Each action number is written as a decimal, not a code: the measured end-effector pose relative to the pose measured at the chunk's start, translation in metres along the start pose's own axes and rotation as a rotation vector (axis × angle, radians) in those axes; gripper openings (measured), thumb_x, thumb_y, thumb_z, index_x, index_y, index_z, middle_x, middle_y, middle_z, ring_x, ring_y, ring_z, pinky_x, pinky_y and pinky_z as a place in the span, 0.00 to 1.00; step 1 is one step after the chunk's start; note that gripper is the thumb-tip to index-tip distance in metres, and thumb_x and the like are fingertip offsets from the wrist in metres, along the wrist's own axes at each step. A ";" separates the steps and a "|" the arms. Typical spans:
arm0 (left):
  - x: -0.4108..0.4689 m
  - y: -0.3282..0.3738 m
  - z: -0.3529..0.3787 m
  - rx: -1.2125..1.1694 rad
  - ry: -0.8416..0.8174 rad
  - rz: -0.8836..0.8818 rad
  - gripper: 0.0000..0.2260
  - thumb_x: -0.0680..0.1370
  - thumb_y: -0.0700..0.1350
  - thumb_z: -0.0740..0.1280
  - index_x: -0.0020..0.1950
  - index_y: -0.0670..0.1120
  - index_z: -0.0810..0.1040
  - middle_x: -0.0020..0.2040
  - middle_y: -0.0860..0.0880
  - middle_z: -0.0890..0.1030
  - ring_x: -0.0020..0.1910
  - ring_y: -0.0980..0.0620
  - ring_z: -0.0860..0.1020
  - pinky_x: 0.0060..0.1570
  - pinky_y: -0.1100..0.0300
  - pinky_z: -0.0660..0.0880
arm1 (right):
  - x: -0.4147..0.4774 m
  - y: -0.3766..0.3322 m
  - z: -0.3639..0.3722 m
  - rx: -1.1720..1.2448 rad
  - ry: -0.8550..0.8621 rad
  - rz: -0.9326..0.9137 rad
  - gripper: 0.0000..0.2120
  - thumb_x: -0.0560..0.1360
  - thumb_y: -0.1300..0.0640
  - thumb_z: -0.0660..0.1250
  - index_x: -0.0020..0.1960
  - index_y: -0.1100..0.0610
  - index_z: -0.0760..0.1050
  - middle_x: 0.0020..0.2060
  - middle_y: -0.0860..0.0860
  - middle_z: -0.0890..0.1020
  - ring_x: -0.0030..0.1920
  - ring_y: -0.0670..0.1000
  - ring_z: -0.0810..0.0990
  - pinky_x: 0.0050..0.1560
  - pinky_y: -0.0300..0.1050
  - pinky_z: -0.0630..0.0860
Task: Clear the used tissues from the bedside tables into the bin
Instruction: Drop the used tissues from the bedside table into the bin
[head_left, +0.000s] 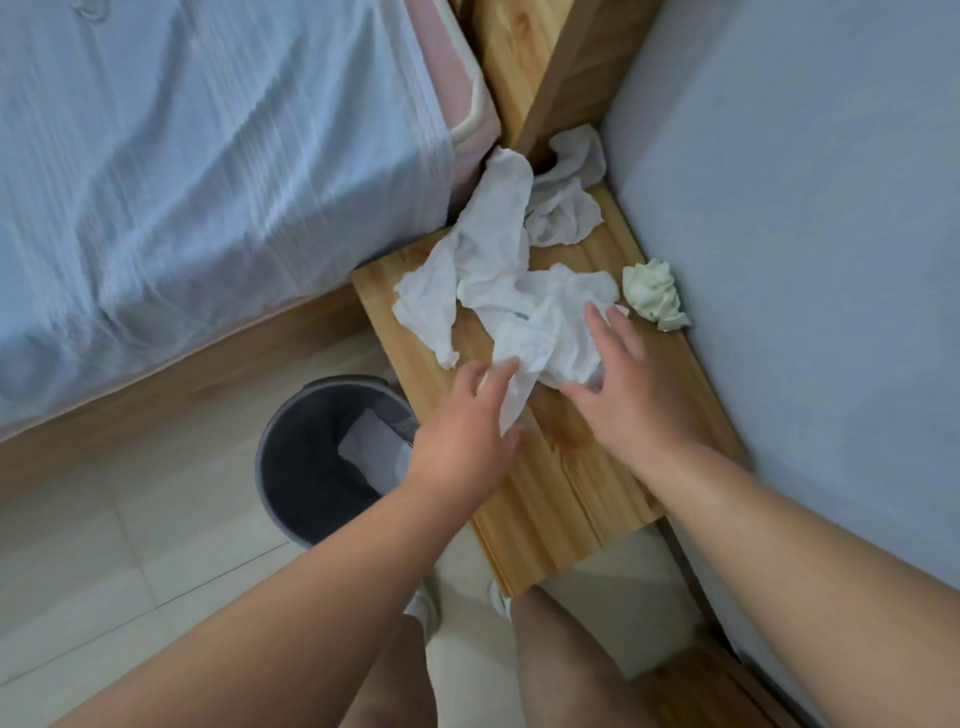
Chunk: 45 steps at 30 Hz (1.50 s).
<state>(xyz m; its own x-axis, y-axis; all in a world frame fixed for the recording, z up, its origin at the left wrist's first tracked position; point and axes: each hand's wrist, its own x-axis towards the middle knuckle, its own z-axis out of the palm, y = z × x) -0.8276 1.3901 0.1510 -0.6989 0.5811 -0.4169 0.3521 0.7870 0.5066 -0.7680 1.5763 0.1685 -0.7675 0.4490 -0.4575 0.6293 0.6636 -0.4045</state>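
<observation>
Left hand: the left hand (467, 426) is out over the near-left edge of the light wooden bedside table (571, 499). Its fingers (496, 376) are fairly straight with the thumb below. A tail of tissue runs between them, but it's blurry, so I honestly can't tell if the pinch is closed.
Right hand: the right hand (623, 395) is relaxed and holds nothing, with its fingers (605, 332) spread flat on top of the same tissue.
Nearest tissue: the crumpled white tissue (545, 332) lies on the table, right under both sets of fingertips.
Other tissues: a long white tissue (483, 249) stretches away just beyond the left fingers and overlaps the nearest one. A bunched white tissue (566, 208) sits further back, past both hands. A small greenish-white tissue ball (654, 296) is just right of the right fingertips, against the blue-grey wall (805, 260).
Bin: the round grey plastic bin (291, 467) stands on the pale tiled floor (104, 545), just left of and below the left fingers. A flat white tissue (371, 452) is already inside. The left wrist covers part of the rim.
In the way: nothing much, only the table edge between the fingers and the bin.
Around: a bed with a pale blue sheet (208, 156) is well left of the fingers, and a wooden post (524, 62) stands behind the far tissue.
</observation>
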 end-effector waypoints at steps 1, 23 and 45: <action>0.001 -0.002 0.006 0.061 -0.033 0.039 0.32 0.80 0.48 0.71 0.80 0.60 0.60 0.78 0.50 0.66 0.63 0.46 0.78 0.40 0.55 0.77 | 0.004 0.003 0.003 -0.037 -0.009 -0.040 0.37 0.79 0.49 0.71 0.83 0.44 0.56 0.80 0.50 0.66 0.65 0.58 0.79 0.57 0.54 0.80; -0.126 -0.110 -0.022 -0.603 0.169 -0.435 0.04 0.82 0.52 0.68 0.49 0.60 0.81 0.45 0.61 0.85 0.43 0.57 0.83 0.41 0.53 0.83 | -0.089 -0.094 0.052 0.493 0.042 -0.048 0.17 0.83 0.49 0.65 0.36 0.52 0.72 0.28 0.48 0.74 0.28 0.47 0.69 0.28 0.36 0.63; -0.115 -0.203 0.013 -0.651 0.116 -0.586 0.15 0.85 0.50 0.66 0.71 0.53 0.77 0.64 0.51 0.83 0.57 0.49 0.84 0.60 0.42 0.82 | -0.077 -0.125 0.181 0.566 -0.380 0.214 0.15 0.81 0.54 0.67 0.66 0.53 0.77 0.47 0.53 0.86 0.42 0.49 0.86 0.49 0.52 0.86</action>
<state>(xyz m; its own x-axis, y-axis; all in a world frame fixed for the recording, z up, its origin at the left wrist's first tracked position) -0.8103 1.1664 0.0867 -0.7269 0.0684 -0.6834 -0.4824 0.6574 0.5789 -0.7651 1.3507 0.1114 -0.5892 0.2272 -0.7754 0.8073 0.1251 -0.5767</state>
